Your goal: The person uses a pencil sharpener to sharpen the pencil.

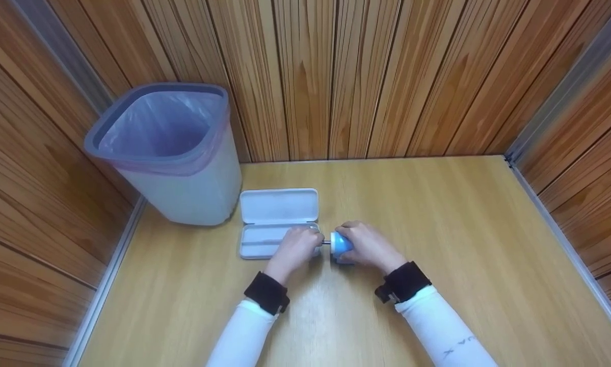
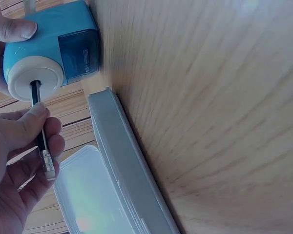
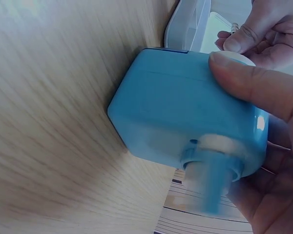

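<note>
My left hand (image 1: 299,245) pinches a dark pencil (image 2: 47,161) with a pale eraser end between thumb and fingers. The pencil's other end sits inside the round white front of a blue pencil sharpener (image 3: 171,102), so its tip is hidden. Gripping the sharpener's body from above is my right hand (image 1: 369,244), thumb across the top. A blurred crank (image 3: 214,180) sticks out at the sharpener's back. Low on its front, a dark see-through shavings drawer (image 2: 80,53) shows. Just beneath my left hand lies a white pencil case (image 1: 279,205) with its lid folded back.
A white waste bin (image 1: 193,199) with a grey rim and plastic liner stands at the back left. Wood-panelled walls (image 1: 305,76) enclose the wooden table (image 1: 437,214) at the back and both sides, with metal strips along the side edges.
</note>
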Demonstrator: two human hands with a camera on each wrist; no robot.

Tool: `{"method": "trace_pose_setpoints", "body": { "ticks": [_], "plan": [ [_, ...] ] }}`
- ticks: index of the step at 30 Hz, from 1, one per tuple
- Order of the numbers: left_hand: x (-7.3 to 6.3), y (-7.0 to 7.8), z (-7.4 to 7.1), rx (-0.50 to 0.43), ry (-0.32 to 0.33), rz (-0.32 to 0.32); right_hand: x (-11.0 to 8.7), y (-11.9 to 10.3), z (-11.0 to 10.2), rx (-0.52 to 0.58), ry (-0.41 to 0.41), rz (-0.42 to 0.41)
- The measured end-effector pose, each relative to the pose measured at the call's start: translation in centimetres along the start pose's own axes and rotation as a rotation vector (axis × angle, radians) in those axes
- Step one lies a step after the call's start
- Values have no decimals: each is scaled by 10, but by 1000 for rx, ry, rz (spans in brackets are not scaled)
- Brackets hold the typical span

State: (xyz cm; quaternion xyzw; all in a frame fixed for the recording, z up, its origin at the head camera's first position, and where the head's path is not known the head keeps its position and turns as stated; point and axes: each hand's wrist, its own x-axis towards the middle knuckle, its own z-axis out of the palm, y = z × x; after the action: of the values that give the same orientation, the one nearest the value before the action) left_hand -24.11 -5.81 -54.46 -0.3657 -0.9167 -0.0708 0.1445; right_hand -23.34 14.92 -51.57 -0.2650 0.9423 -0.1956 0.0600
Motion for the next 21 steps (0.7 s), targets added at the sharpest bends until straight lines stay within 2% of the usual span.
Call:
{"method": "trace_pose_setpoints", "body": {
  "ticks": [5, 14, 21],
  "plan": [
    [3, 2, -2, 1, -21, 4, 2, 1, 0, -39, 38, -67],
    [6, 7, -2, 7, -21, 10, 0, 3, 2, 16, 28, -12],
    [7, 9, -1, -3, -31, -10, 1, 2, 3, 38, 29, -10]
  ]
}}
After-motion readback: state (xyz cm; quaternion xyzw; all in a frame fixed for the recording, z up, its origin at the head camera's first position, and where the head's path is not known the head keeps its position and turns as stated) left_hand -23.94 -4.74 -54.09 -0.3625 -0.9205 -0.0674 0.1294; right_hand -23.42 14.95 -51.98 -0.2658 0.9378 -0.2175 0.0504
